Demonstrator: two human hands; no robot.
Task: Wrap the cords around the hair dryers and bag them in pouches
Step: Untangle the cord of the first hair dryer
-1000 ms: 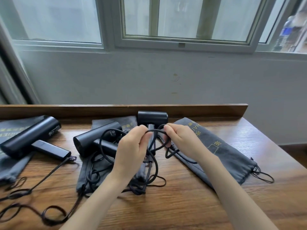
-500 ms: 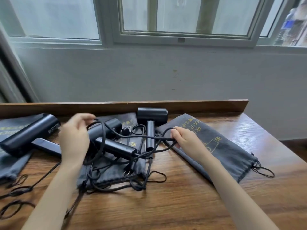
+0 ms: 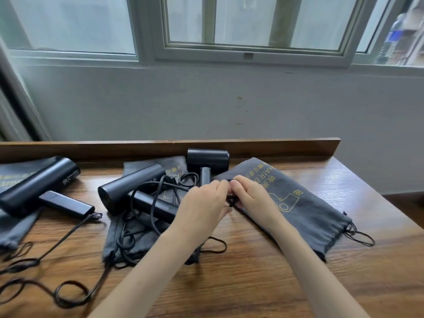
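Three black hair dryers lie on the wooden table [image 3: 252, 283]. The far dryer [image 3: 207, 160] stands against the back ledge, its handle toward me. The middle dryer [image 3: 135, 188] lies on a grey pouch [image 3: 128, 235] under loops of black cord [image 3: 146, 191]. The left dryer [image 3: 39, 182] rests on another pouch [image 3: 13, 226], with its own cord [image 3: 64, 239] trailing over the table. My left hand [image 3: 202, 205] and my right hand [image 3: 250, 196] meet fingertip to fingertip, both pinching a bundle of the black cord over the edge of the right pouch [image 3: 298, 210].
A raised wooden ledge [image 3: 160, 146] runs along the back of the table, with a grey wall and window behind. The right pouch's drawstrings [image 3: 360, 237] lie near the table's right edge. Loose cord loops sprawl at the front left.
My left hand has swung from the far left back to the middle, carrying cord, and now meets my right hand. The right hand has barely moved.
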